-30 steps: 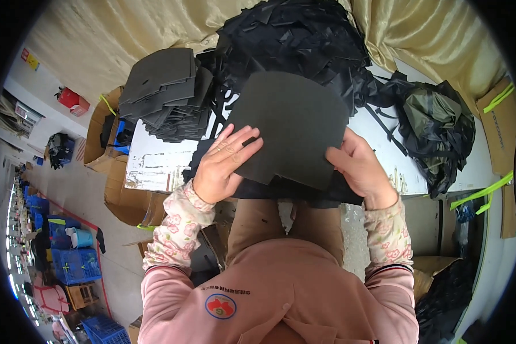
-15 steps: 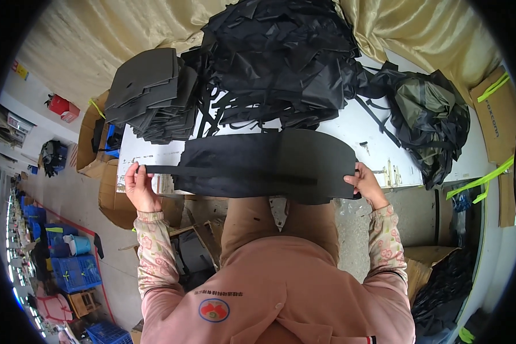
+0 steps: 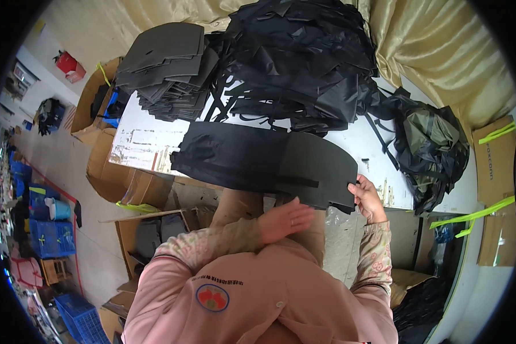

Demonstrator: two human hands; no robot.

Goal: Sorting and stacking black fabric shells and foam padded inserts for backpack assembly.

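Note:
A long panel [image 3: 235, 155], black fabric on its left and dark grey foam sheet [image 3: 321, 163] on its right, lies along the table's front edge and overhangs it. My right hand [image 3: 366, 198] pinches the panel's right end between thumb and fingers. Just below the front edge, my left hand [image 3: 286, 219] is open, its fingers stretched out to the right and slightly blurred, with nothing in them. A short dark strip [image 3: 298, 182] shows across the panel near its front edge.
Grey foam sheets [image 3: 166, 63] are stacked at the table's back left. Behind the panel rises a big heap of black fabric pieces [image 3: 298, 57]. A black and olive bundle [image 3: 433, 140] sits at the right. Cardboard boxes [image 3: 106, 166] stand beside the white table [image 3: 140, 135].
My left hand has let go of the black strap's left end and swung right and nearer to me, below the panel. The right hand still grips the panel's right end.

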